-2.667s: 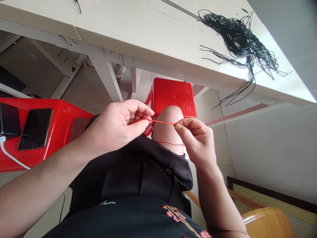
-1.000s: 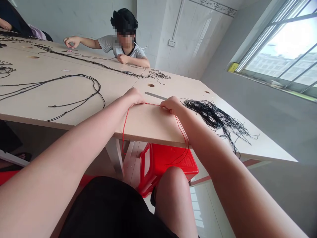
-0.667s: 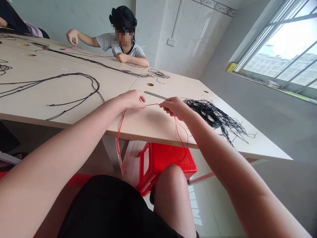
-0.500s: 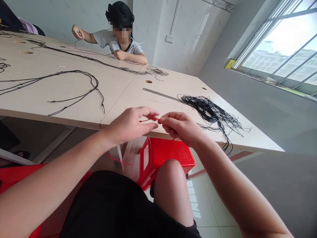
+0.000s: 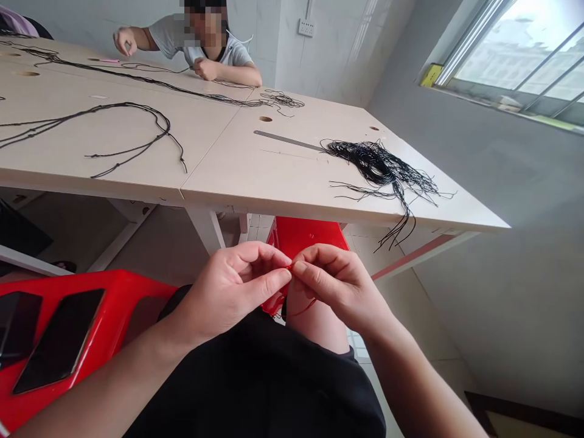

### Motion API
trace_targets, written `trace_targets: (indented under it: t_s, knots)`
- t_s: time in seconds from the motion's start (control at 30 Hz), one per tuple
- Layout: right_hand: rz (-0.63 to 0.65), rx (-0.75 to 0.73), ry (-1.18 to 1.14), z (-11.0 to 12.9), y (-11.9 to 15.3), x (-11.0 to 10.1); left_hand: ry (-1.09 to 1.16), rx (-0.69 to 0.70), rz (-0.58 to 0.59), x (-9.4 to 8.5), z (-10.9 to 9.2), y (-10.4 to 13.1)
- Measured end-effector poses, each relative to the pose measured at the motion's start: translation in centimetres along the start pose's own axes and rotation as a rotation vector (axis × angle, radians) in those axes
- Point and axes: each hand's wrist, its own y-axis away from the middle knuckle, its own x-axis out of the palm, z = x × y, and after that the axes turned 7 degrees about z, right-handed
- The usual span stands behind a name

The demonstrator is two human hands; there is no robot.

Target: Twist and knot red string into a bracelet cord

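Observation:
Between my fingertips sits a thin red cord [image 5: 292,265], mostly hidden by the fingers. My left hand [image 5: 241,286] pinches it with thumb and forefinger. From the other side my right hand [image 5: 335,283] pinches the same spot, its fingers curled in. A loose strand of the cord hangs below my right hand, over the bare knee. Both hands are above my lap, in front of the table's near edge. Whether the cord is knotted at the pinch, I cannot make out.
On the pale table [image 5: 219,164] lie a bundle of black cords [image 5: 378,161], a steel ruler [image 5: 287,140] and knotted black cords [image 5: 159,115]. A red stool [image 5: 310,230] stands beneath. Phone-like dark slabs [image 5: 59,340] rest on red plastic at left. Across the table sits a co-worker [image 5: 205,67].
The view has tilted down. My hands have come from the table's edge to above my lap, and my left thumb and forefinger have closed on the red cord.

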Motion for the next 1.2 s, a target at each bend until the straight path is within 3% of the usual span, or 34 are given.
trace_targets:
  t_s: [0.2,0.33,0.47,0.87,0.97,1.07,1.13,1.2]
  knots:
    - [0.019,0.016,-0.035,-0.6,1.2,0.0,0.048,-0.004,0.089,0.5,0.1,0.6]
    - [0.042,0.028,-0.089,-1.0,1.5,-0.1,0.122,-0.08,0.142,0.5,0.3,0.5]
    - [0.016,0.041,-0.088,-1.4,1.6,0.0,0.051,-0.126,0.121,0.7,0.6,0.7]
    - [-0.043,0.087,-0.079,-2.1,1.9,0.4,-0.484,0.17,0.038,1.1,0.4,1.3]
    - [-0.031,0.139,-0.155,-2.0,1.9,0.4,-0.427,0.167,0.067,0.9,0.8,1.3]
    - [0.038,0.197,-0.241,-2.2,2.0,0.4,-0.248,0.075,0.106,0.7,1.2,1.4]
    - [0.024,0.111,-0.116,-2.4,2.0,0.5,-0.133,0.006,0.112,0.6,1.3,1.5]
    - [-0.144,-0.136,0.198,-2.6,2.2,0.8,-0.052,-0.027,0.084,0.6,1.4,1.6]
